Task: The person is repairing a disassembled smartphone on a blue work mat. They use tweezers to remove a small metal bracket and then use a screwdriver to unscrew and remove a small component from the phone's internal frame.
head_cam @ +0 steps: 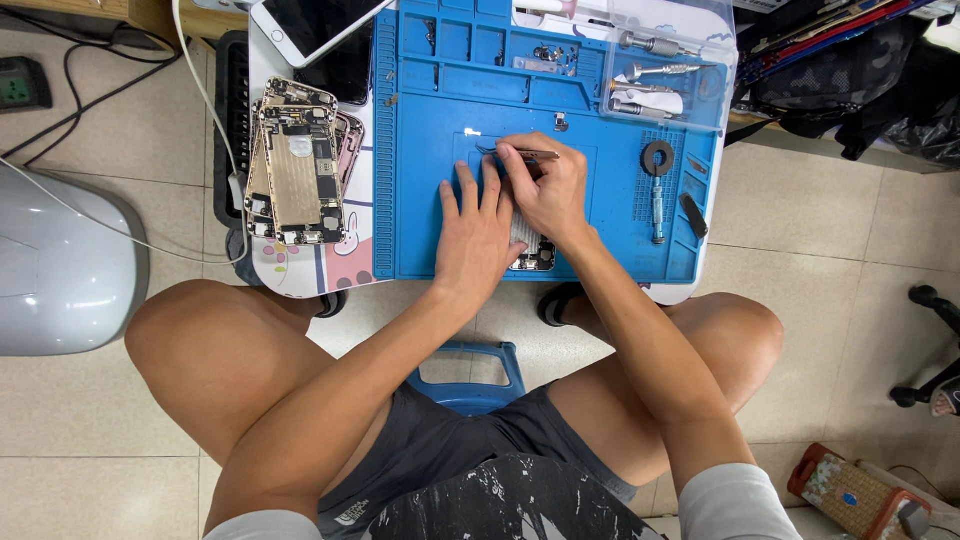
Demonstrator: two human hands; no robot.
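Near the front edge of the blue work mat [590, 245], my left hand [478, 228] is lying flat with fingers spread, pressing down an opened phone housing [535, 252], while my right hand [552, 190] is pinching a pair of tweezers [520, 153] over its upper end. My hands are covering most of the housing, so only its lower end is showing. Off the mat's left edge a stack of stripped phone housings [298, 165] is sitting, screwdrivers [650, 72] are lying in the back right corner, and a tape roll [658, 157] is resting near the right edge.
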